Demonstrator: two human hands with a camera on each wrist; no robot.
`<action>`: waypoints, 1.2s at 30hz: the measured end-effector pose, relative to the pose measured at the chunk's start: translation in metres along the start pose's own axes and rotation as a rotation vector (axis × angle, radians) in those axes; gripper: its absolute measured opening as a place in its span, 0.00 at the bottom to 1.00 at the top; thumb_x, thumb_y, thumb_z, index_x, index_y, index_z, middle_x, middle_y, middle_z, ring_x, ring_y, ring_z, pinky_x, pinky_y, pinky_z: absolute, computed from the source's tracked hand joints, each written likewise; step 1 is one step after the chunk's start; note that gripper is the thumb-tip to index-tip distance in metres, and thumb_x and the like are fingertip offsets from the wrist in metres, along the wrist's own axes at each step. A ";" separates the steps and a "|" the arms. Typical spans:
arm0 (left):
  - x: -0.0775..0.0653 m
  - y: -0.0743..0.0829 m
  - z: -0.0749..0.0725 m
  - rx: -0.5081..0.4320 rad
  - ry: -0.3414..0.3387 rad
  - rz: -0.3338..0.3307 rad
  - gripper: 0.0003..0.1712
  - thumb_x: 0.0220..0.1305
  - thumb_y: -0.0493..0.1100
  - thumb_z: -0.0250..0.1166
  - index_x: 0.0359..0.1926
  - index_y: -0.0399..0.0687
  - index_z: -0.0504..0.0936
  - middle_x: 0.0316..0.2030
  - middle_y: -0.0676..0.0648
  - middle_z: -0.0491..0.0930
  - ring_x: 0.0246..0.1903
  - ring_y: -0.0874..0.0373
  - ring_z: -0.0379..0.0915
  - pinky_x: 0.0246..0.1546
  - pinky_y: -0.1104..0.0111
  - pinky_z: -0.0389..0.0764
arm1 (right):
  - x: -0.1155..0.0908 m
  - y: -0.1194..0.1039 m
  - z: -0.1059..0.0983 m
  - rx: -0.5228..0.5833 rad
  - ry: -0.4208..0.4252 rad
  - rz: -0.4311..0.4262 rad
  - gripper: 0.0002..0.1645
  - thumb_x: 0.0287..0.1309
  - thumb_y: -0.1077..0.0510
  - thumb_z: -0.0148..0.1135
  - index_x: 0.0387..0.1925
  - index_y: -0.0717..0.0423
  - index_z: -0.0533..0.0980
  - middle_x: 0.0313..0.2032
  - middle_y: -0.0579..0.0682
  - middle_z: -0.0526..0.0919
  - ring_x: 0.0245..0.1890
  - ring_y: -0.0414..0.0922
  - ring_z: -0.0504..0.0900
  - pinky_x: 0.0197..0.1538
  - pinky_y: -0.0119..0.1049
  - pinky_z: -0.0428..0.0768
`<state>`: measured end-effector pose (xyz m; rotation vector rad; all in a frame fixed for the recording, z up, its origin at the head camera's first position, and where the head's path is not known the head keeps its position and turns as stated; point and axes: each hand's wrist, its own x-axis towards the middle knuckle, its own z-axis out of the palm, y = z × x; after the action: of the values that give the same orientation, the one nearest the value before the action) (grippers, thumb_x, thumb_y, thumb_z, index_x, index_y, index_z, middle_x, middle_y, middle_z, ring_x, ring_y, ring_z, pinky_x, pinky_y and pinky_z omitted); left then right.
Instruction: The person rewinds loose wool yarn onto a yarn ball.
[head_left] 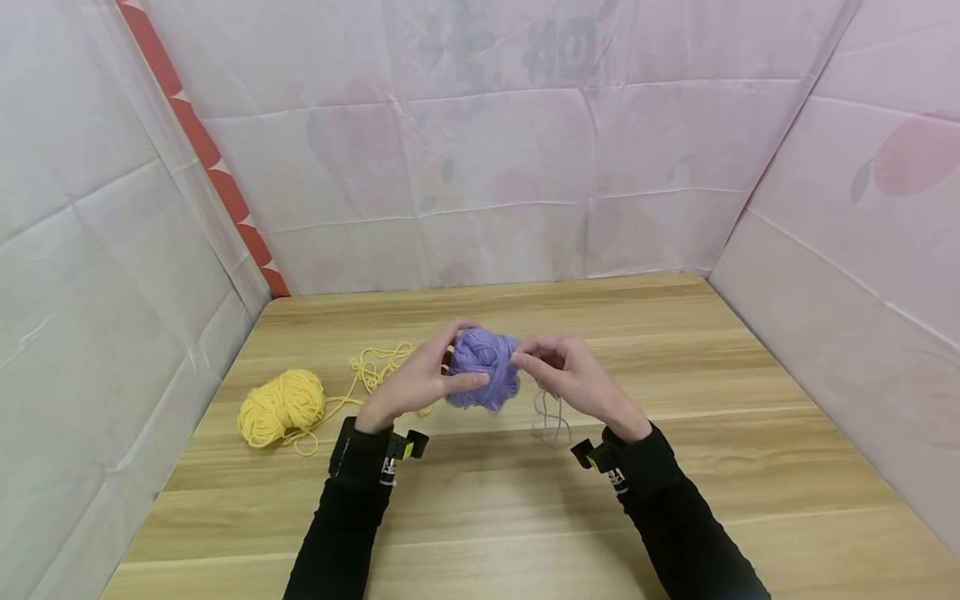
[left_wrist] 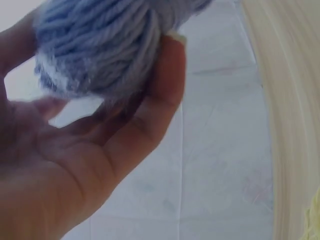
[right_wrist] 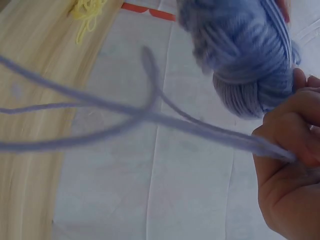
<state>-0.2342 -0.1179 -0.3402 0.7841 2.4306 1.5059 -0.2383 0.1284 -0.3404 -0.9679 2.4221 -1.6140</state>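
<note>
A purple ball of yarn (head_left: 486, 367) is held up over the table by my left hand (head_left: 420, 375), thumb across its near side and fingers around the far side. The left wrist view shows the ball (left_wrist: 100, 50) gripped between thumb and fingers. Close by its right side, my right hand (head_left: 573, 375) has its fingers curled in with thumb and fingertips together. In the right wrist view, loose purple strands (right_wrist: 200, 127) run into the curled fingers of that hand (right_wrist: 292, 150). Those loose strands (head_left: 555, 417) dangle below the hand in the head view.
A yellow ball of yarn (head_left: 283, 407) lies on the wooden table (head_left: 480, 533) at the left. From it a tangled yellow strand (head_left: 375, 367) trails right, passing behind my left hand. Pale cloth walls (head_left: 495, 167) enclose the table at the back and both sides.
</note>
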 end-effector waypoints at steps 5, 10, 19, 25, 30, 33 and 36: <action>0.004 0.001 0.003 -0.128 0.140 -0.067 0.37 0.61 0.42 0.67 0.66 0.55 0.56 0.59 0.39 0.68 0.54 0.39 0.75 0.44 0.58 0.84 | -0.001 0.001 0.001 -0.017 -0.031 -0.057 0.09 0.66 0.60 0.57 0.41 0.58 0.82 0.18 0.49 0.72 0.14 0.39 0.67 0.17 0.31 0.68; 0.006 0.004 0.004 -0.255 0.267 -0.098 0.37 0.62 0.43 0.67 0.65 0.56 0.55 0.60 0.41 0.66 0.55 0.38 0.74 0.45 0.56 0.84 | -0.001 0.000 0.003 -0.017 -0.049 -0.065 0.09 0.65 0.60 0.58 0.41 0.56 0.83 0.19 0.53 0.73 0.15 0.40 0.68 0.18 0.30 0.69; 0.001 0.009 -0.001 -0.504 0.346 0.001 0.32 0.66 0.40 0.62 0.63 0.54 0.53 0.60 0.41 0.69 0.56 0.46 0.75 0.53 0.58 0.80 | 0.001 0.000 0.008 0.003 -0.078 -0.008 0.09 0.64 0.59 0.60 0.41 0.57 0.83 0.20 0.51 0.74 0.16 0.35 0.67 0.18 0.28 0.68; -0.002 0.011 -0.002 -0.637 0.289 0.051 0.28 0.69 0.37 0.57 0.62 0.55 0.53 0.58 0.39 0.72 0.52 0.54 0.77 0.51 0.62 0.81 | 0.002 0.003 0.011 0.015 -0.093 -0.015 0.10 0.63 0.61 0.60 0.42 0.62 0.83 0.20 0.53 0.74 0.16 0.33 0.67 0.19 0.27 0.67; -0.004 0.011 -0.004 -0.685 0.180 0.092 0.28 0.70 0.37 0.55 0.65 0.57 0.56 0.52 0.41 0.76 0.47 0.55 0.79 0.47 0.64 0.82 | 0.004 0.010 0.009 0.043 -0.110 -0.023 0.11 0.63 0.62 0.60 0.42 0.63 0.83 0.19 0.45 0.72 0.16 0.33 0.67 0.18 0.27 0.67; -0.005 0.010 -0.005 -0.660 0.088 0.100 0.29 0.70 0.37 0.55 0.67 0.57 0.57 0.50 0.43 0.76 0.45 0.54 0.79 0.44 0.64 0.83 | 0.005 0.014 0.005 0.046 -0.119 -0.028 0.08 0.62 0.63 0.60 0.36 0.63 0.83 0.17 0.42 0.71 0.15 0.33 0.66 0.17 0.29 0.67; -0.007 0.010 -0.006 -0.596 -0.005 0.093 0.31 0.69 0.36 0.56 0.69 0.58 0.58 0.51 0.43 0.73 0.47 0.52 0.77 0.45 0.61 0.83 | 0.005 0.017 -0.002 0.047 -0.131 -0.014 0.06 0.62 0.66 0.58 0.32 0.64 0.81 0.16 0.41 0.70 0.15 0.33 0.67 0.17 0.28 0.68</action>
<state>-0.2272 -0.1231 -0.3299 0.7631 1.7883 2.0977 -0.2505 0.1319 -0.3524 -1.0502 2.2869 -1.5513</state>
